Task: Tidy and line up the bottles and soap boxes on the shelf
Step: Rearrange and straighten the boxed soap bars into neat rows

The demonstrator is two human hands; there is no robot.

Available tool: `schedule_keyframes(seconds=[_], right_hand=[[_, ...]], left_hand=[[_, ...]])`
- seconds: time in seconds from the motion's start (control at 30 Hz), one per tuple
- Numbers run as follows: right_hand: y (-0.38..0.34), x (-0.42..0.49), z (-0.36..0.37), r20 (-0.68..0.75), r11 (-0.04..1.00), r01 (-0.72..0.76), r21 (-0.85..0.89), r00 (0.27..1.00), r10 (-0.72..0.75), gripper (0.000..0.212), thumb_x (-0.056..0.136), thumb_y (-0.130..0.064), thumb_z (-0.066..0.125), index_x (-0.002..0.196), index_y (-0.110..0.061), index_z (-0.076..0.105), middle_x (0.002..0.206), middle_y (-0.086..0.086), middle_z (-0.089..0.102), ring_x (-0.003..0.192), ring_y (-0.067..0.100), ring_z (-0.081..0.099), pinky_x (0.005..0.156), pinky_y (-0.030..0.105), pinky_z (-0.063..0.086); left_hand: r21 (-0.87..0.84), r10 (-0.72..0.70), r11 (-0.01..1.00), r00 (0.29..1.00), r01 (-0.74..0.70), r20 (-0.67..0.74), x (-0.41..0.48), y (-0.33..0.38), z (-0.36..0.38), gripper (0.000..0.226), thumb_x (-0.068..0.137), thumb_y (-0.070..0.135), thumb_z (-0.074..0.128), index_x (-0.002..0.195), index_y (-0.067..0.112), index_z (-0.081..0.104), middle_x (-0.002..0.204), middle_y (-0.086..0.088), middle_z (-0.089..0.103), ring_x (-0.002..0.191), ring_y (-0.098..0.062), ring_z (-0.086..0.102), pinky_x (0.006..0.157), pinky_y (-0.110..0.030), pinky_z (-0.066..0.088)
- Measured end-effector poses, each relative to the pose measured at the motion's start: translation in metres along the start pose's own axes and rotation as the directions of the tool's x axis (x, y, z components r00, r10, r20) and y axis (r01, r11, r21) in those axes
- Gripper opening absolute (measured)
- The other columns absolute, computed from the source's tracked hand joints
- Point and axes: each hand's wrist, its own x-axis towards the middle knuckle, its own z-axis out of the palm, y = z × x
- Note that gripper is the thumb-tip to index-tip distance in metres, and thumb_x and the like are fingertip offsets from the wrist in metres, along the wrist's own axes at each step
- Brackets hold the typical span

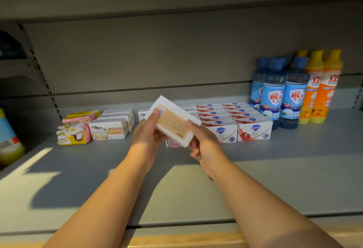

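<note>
White soap box (173, 122) up off the shelf (275, 169), tilted, tan label up, print too blurred to read. Gripped at one end by left hand (146, 136), at the other by right hand (202, 139). Underneath, pink box (173, 144) mostly hidden. Rightward, red-and-white soap boxes (235, 122) in rows, then blue bottles (279, 90).

Grey shelf (294, 169) bears rows of soap boxes (253, 132), blue bottles (272, 98) and orange bottles (314, 90) at right

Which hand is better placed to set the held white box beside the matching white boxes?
Probably the left hand: it grips the white box on the side nearer the matching white boxes, which lie to the left.
</note>
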Motion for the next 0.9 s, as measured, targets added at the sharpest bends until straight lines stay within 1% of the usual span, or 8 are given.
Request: schedule_keyframes(seconds=[0.1, 0.2, 0.33, 0.5, 0.67, 0.8, 0.83, 0.9], right_hand=[[-0.002, 0.004, -0.005, -0.025, 0.997, 0.03, -0.069, 0.999, -0.032, 0.026, 0.084, -0.04, 0.063, 0.067, -0.02, 0.068, 0.046, -0.009, 0.052, 0.036, 0.004, 0.034, 0.038, 0.017, 0.026], [0.0, 0.003, -0.004, 0.045, 0.957, 0.252, -0.145, 0.968, -0.248, 0.002, 0.082, -0.026, 0.07, 0.082, -0.025, 0.067, 0.054, -0.013, 0.056, 0.049, 0.002, 0.047, 0.045, 0.012, 0.039], [0.005, 0.002, -0.002, 0.079, 0.841, 0.462, -0.281, 0.885, -0.459, 0.032, 0.073, -0.01, 0.078, 0.088, -0.035, 0.065, 0.075, 0.002, 0.055, 0.066, 0.007, 0.046, 0.062, 0.021, 0.045], [0.006, -0.003, -0.005, 0.197, 0.438, 0.702, -0.561, 0.627, -0.753, 0.05, 0.064, -0.007, 0.07, 0.114, -0.016, 0.067, 0.082, 0.001, 0.046, 0.07, 0.013, 0.05, 0.07, 0.016, 0.044], [0.011, -0.003, 0.001, 0.235, 0.192, 0.743, -0.641, 0.428, -0.873, 0.055, 0.057, 0.002, 0.074, 0.11, -0.013, 0.07, 0.094, 0.0, 0.037, 0.087, 0.01, 0.043, 0.083, 0.008, 0.037], [0.013, -0.002, 0.0, 0.185, 0.236, 0.729, -0.643, 0.446, -0.876, 0.048, 0.054, -0.001, 0.083, 0.1, -0.008, 0.072, 0.103, 0.008, 0.048, 0.101, 0.019, 0.046, 0.092, 0.018, 0.039], [0.013, -0.001, -0.001, 0.19, 0.276, 0.734, -0.62, 0.482, -0.855, 0.049, 0.054, -0.001, 0.085, 0.1, -0.007, 0.071, 0.104, 0.008, 0.052, 0.1, 0.017, 0.048, 0.092, 0.015, 0.038], [0.011, -0.001, -0.003, 0.146, 0.482, 0.709, -0.515, 0.626, -0.766, 0.044, 0.061, -0.005, 0.085, 0.101, -0.01, 0.068, 0.102, 0.002, 0.057, 0.096, 0.015, 0.056, 0.087, 0.012, 0.043]], left_hand=[[0.043, -0.012, 0.999, 0.999, 0.014, -0.038, 0.002, -0.003, 0.0, 0.029, 0.092, 0.045, 0.051, 0.094, 0.018, 0.062, 0.077, -0.001, 0.074, 0.069, -0.014, 0.07, 0.056, -0.024, 0.055], [0.042, -0.05, 0.998, 0.998, 0.051, -0.034, 0.005, -0.003, -0.001, 0.042, 0.097, 0.05, 0.036, 0.101, 0.017, 0.061, 0.083, -0.002, 0.075, 0.078, -0.014, 0.072, 0.058, -0.023, 0.055], [0.051, -0.108, 0.993, 0.993, 0.106, 0.051, 0.005, 0.001, -0.007, 0.056, 0.096, 0.058, 0.018, 0.111, 0.021, 0.057, 0.098, -0.007, 0.073, 0.09, -0.015, 0.071, 0.067, -0.023, 0.057], [-0.056, -0.081, 0.994, 0.987, 0.089, 0.139, 0.002, -0.001, -0.001, 0.067, 0.089, 0.061, 0.022, 0.108, 0.009, 0.058, 0.097, -0.009, 0.073, 0.092, -0.016, 0.07, 0.07, -0.024, 0.057], [-0.158, -0.092, 0.979, 0.967, 0.131, 0.237, 0.002, 0.001, -0.009, 0.062, 0.078, 0.065, 0.04, 0.095, 0.012, 0.067, 0.09, -0.008, 0.072, 0.082, -0.018, 0.07, 0.068, -0.027, 0.057], [-0.09, -0.065, 0.992, 0.978, 0.084, 0.196, 0.001, 0.001, -0.008, 0.057, 0.07, 0.067, 0.046, 0.085, 0.019, 0.072, 0.088, -0.006, 0.073, 0.079, -0.017, 0.071, 0.064, -0.028, 0.057], [-0.042, -0.064, 0.997, 0.99, 0.069, 0.127, 0.004, 0.0, -0.007, 0.059, 0.073, 0.067, 0.045, 0.092, 0.017, 0.069, 0.091, -0.006, 0.073, 0.079, -0.016, 0.071, 0.063, -0.027, 0.057], [0.043, -0.048, 0.998, 0.999, 0.048, 0.006, 0.008, -0.003, -0.005, 0.052, 0.092, 0.058, 0.035, 0.107, 0.016, 0.061, 0.101, -0.009, 0.071, 0.083, -0.014, 0.071, 0.063, -0.024, 0.056]])
